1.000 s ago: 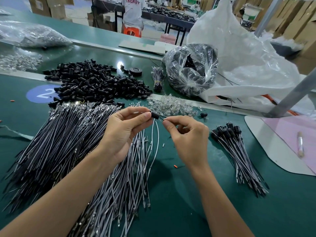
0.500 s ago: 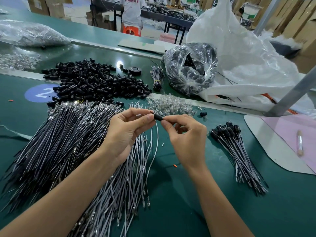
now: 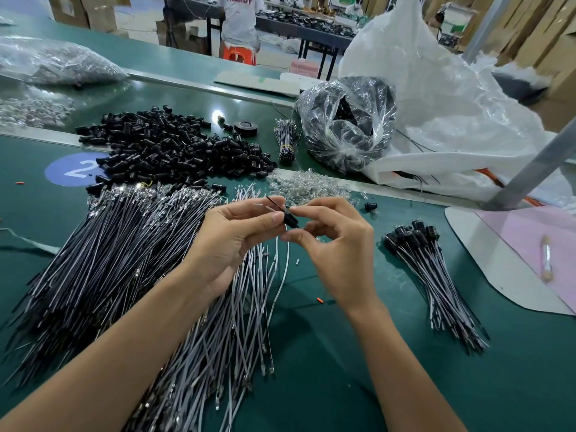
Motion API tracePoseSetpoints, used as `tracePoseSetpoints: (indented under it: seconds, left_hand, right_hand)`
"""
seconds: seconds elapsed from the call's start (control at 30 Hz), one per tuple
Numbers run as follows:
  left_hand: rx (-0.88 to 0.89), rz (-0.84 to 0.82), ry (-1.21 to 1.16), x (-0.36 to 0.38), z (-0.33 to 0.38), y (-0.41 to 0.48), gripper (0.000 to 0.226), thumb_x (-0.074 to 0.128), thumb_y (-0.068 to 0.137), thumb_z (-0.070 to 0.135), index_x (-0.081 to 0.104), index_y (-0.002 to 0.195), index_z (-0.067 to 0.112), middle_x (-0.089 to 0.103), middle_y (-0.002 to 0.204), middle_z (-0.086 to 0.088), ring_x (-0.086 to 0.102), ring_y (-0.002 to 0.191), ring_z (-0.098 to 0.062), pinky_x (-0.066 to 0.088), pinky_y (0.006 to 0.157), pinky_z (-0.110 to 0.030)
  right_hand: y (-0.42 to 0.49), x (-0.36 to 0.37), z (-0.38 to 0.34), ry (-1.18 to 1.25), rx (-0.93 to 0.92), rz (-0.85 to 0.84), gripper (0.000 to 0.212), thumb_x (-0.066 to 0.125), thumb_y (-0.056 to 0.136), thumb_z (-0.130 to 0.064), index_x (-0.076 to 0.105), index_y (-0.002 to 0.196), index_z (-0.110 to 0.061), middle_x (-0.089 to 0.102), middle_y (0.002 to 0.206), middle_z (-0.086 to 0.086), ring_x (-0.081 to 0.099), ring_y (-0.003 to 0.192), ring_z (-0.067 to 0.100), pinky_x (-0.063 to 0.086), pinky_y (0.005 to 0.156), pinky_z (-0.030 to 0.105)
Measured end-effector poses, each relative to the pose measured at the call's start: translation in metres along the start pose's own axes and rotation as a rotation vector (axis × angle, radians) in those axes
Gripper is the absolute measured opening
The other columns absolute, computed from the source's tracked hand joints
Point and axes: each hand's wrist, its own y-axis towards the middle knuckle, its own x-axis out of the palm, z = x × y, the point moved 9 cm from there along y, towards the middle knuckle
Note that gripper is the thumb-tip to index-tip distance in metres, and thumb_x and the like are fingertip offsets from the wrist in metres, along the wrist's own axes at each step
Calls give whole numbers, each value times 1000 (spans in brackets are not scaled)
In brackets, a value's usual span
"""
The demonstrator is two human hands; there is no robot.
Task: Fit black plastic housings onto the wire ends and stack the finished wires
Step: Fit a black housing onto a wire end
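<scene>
Over the middle of the bench [image 3: 343, 375], pinching the wire [image 3: 287, 257] in left hand [image 3: 237, 235] fingertips. Just right, touching, clamping the black housing [image 3: 290, 219] in right hand [image 3: 338, 247], long axis slanting up-left along the wire. Lying well right, nearer that hand, the finished stack [image 3: 436, 275].

The right hand [image 3: 336, 244] now meets the black housing [image 3: 290, 220], its wire [image 3: 273, 202] emerging beyond the left hand's [image 3: 237, 235] grip.
</scene>
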Motion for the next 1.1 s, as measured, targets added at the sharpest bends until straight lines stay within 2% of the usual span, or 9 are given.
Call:
tracePoseSetpoints:
  seconds: [0.13,0.23,0.37,0.5,0.63,0.77,0.87,1.0,1.1]
  left_hand:
    - [-32,12,34,1,-2,-3,14,72,66,8,79,79,6,75,84,-14,74,75,-23,61,70,-28]
    - [0,38,63,1,1,-3,11,72,67,11,79,76,10,76,82,-9,74,73,-18,61,73,-28]
    - [79,87,-46,-6,18,-4,11,69,70,14,79,75,15,76,83,-5,74,75,-16,60,70,-25]
    - [156,258,-191,-35,34,-5,9,69,74,12,76,80,15,76,84,-4,74,77,-16,58,66,-21]
    - [154,258,-154,-33,34,-4,10,68,76,12,71,85,11,76,80,-3,73,75,-14,57,66,-21]
    - [0,43,-35,-12,22,-3,22,64,75,5,64,97,6,70,76,-7,68,64,-18,59,64,-27]
    - [-85,-114,113,4,13,-7,31,55,71,18,67,98,7,67,73,-7,65,67,-22,58,67,-33]
    - [-76,-35,192,0,11,-6,19,64,82,34,76,77,19,70,85,0,62,75,-13,55,65,-23]
    - [-39,-74,199,4,10,-4,23,68,79,33,78,89,15,70,87,-1,60,75,-12,54,67,-21]
  right_hand:
    - [-2,1,-1,-31,-4,-11,27,85,71,-7,77,96,-10,64,93,1,61,64,12,53,66,23]
    - [-2,-1,-3,-46,-9,22,17,83,75,-9,77,92,-10,66,90,0,58,63,12,49,63,21]
    - [1,-9,9,-55,72,51,14,81,77,-11,74,89,-15,71,94,-5,62,83,7,41,76,9]
    - [5,-21,31,-25,210,72,17,80,78,-12,71,86,-25,72,92,-14,66,90,6,45,85,16]
    - [4,-21,48,446,392,110,16,78,77,-5,72,86,-17,76,89,-1,71,85,14,55,82,28]
    - [5,-15,51,1113,487,142,16,67,78,-10,67,92,-2,74,95,16,72,88,26,58,81,33]
    - [6,-14,49,1318,535,132,20,58,83,-16,73,86,-4,75,88,12,73,81,21,58,73,29]
    - [2,-6,43,1226,546,36,23,59,84,-13,66,105,-5,70,73,6,66,57,12,57,60,24]
    - [-3,10,33,975,502,-124,43,64,82,-11,57,124,-7,72,75,11,67,56,15,58,60,27]
